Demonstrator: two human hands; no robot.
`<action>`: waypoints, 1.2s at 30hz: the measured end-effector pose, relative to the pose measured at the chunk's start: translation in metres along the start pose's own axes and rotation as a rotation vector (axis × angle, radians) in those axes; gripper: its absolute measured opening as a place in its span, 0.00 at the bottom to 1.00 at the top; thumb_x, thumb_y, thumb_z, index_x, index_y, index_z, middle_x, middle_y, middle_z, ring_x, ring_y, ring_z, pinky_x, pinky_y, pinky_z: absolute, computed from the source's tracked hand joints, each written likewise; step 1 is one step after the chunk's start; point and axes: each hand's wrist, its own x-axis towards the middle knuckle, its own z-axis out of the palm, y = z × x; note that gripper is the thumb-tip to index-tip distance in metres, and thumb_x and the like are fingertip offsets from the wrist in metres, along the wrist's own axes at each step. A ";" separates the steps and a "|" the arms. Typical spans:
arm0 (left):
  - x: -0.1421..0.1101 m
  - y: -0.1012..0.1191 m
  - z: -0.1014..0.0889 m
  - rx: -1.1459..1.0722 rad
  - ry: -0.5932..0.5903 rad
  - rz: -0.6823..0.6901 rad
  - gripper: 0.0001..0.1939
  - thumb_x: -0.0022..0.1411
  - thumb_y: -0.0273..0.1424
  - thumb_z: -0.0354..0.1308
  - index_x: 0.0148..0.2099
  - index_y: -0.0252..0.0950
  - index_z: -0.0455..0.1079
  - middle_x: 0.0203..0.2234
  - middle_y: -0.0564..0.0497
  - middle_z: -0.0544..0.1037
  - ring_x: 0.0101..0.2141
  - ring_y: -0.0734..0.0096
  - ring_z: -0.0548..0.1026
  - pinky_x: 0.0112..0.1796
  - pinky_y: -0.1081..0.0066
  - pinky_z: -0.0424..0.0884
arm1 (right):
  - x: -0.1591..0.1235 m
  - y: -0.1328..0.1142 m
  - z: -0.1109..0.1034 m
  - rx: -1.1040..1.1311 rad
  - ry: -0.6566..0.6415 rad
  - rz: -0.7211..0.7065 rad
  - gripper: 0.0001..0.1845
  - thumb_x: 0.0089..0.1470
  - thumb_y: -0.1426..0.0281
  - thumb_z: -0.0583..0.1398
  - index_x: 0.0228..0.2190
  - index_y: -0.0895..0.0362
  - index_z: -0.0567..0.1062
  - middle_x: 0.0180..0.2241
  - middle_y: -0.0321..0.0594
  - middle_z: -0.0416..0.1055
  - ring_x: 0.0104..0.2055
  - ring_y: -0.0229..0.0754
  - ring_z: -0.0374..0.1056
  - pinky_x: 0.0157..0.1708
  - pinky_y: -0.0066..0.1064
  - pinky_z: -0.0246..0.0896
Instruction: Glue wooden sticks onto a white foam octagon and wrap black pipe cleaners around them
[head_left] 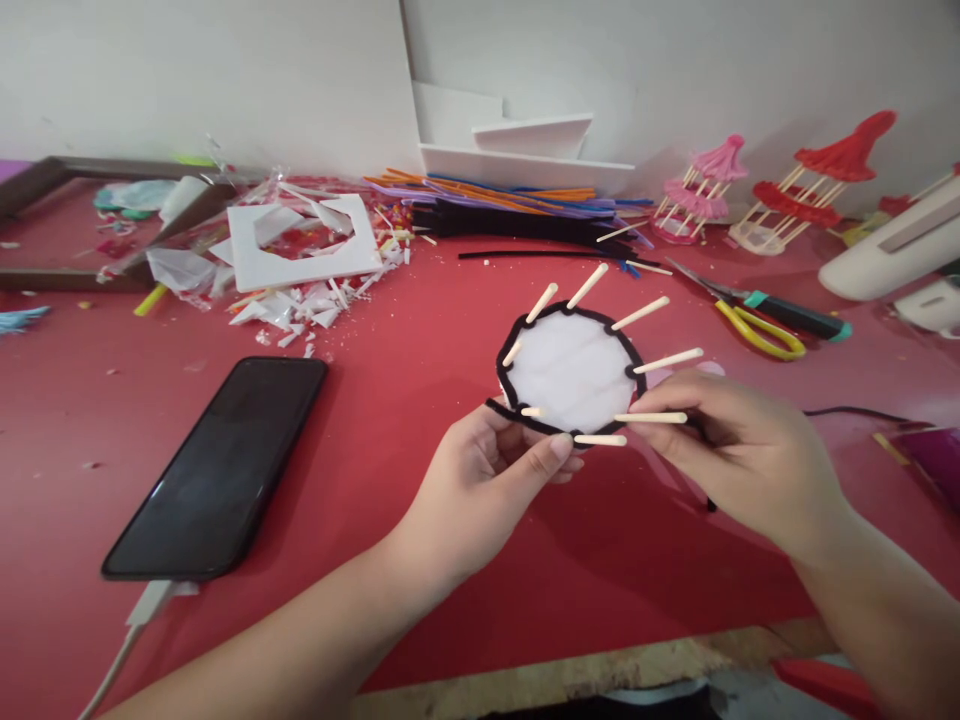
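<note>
Between my hands, above the red tabletop, is a round white foam disc (571,368) with several short wooden sticks standing around its edge. A black pipe cleaner (506,345) winds about the sticks along the rim, its one end jutting out at the lower left. My left hand (499,470) pinches the disc's lower edge, thumb close to a stick. At the right, my right hand (727,450) has its thumb and finger closed on the pipe cleaner beside a stick; a black length trails beneath that hand.
A black phone (217,465) with a plugged-in cable lies left. Foam scraps and a cut-out foam frame (304,270) lie behind it. Bundled pipe cleaners (517,205) rest by the wall. Scissors (757,330), a cutter (799,315) and pink and red stick models (817,190) are at right.
</note>
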 end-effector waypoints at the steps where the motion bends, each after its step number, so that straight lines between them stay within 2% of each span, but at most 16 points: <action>1: 0.000 0.001 0.000 -0.002 -0.010 0.003 0.04 0.56 0.27 0.68 0.33 0.35 0.75 0.24 0.54 0.81 0.28 0.76 0.80 0.34 0.78 0.76 | 0.000 0.000 0.000 0.013 -0.014 -0.018 0.03 0.58 0.70 0.61 0.35 0.50 0.76 0.31 0.34 0.76 0.30 0.38 0.71 0.28 0.30 0.65; 7: -0.001 0.005 0.001 0.005 -0.041 -0.011 0.05 0.57 0.26 0.68 0.35 0.35 0.75 0.26 0.56 0.81 0.29 0.79 0.79 0.34 0.81 0.76 | -0.005 0.000 0.001 0.032 0.081 -0.047 0.07 0.56 0.74 0.62 0.35 0.49 0.75 0.31 0.32 0.76 0.32 0.37 0.72 0.34 0.29 0.68; 12: -0.001 0.005 0.003 -0.016 -0.028 -0.009 0.05 0.56 0.25 0.68 0.35 0.34 0.74 0.26 0.55 0.81 0.28 0.80 0.79 0.33 0.82 0.76 | -0.014 0.005 0.005 0.075 0.187 -0.016 0.14 0.52 0.75 0.66 0.41 0.48 0.74 0.36 0.33 0.77 0.35 0.37 0.73 0.35 0.28 0.69; 17: 0.001 0.002 0.001 -0.023 -0.039 -0.039 0.06 0.56 0.26 0.68 0.35 0.33 0.74 0.25 0.54 0.81 0.28 0.77 0.79 0.34 0.79 0.77 | -0.010 0.003 0.002 0.088 0.069 0.023 0.10 0.55 0.72 0.64 0.40 0.47 0.77 0.37 0.33 0.79 0.36 0.36 0.75 0.36 0.25 0.71; 20: 0.001 0.001 0.000 -0.056 -0.062 -0.042 0.06 0.56 0.27 0.68 0.35 0.32 0.74 0.25 0.54 0.81 0.28 0.76 0.80 0.33 0.78 0.77 | -0.006 0.000 0.000 0.173 0.017 0.106 0.09 0.56 0.70 0.64 0.39 0.46 0.79 0.32 0.32 0.79 0.27 0.32 0.73 0.27 0.22 0.69; 23: 0.000 -0.001 0.000 -0.100 -0.078 -0.055 0.06 0.56 0.27 0.69 0.35 0.32 0.75 0.26 0.53 0.81 0.28 0.75 0.80 0.34 0.76 0.78 | -0.005 -0.002 0.002 0.359 0.007 0.208 0.06 0.54 0.70 0.65 0.36 0.47 0.80 0.24 0.30 0.76 0.19 0.30 0.67 0.19 0.20 0.65; 28: -0.001 -0.006 0.004 -0.232 -0.092 0.023 0.02 0.59 0.28 0.66 0.36 0.36 0.76 0.31 0.54 0.81 0.33 0.75 0.80 0.41 0.73 0.77 | -0.007 -0.009 0.009 0.489 0.095 0.291 0.06 0.51 0.71 0.67 0.33 0.46 0.81 0.23 0.29 0.76 0.17 0.30 0.67 0.16 0.20 0.65; 32: -0.002 -0.009 0.005 -0.198 -0.168 0.107 0.06 0.58 0.26 0.66 0.40 0.38 0.75 0.37 0.53 0.80 0.43 0.71 0.77 0.48 0.71 0.74 | -0.006 -0.015 0.014 0.478 0.154 0.300 0.08 0.50 0.74 0.66 0.30 0.47 0.81 0.26 0.30 0.78 0.17 0.31 0.69 0.18 0.21 0.69; 36: -0.004 -0.008 0.005 -0.209 -0.203 0.152 0.07 0.58 0.25 0.65 0.40 0.39 0.75 0.39 0.53 0.80 0.43 0.71 0.77 0.49 0.71 0.73 | -0.006 -0.016 0.018 0.535 0.174 0.374 0.04 0.50 0.72 0.67 0.30 0.49 0.81 0.17 0.29 0.73 0.15 0.32 0.66 0.14 0.21 0.64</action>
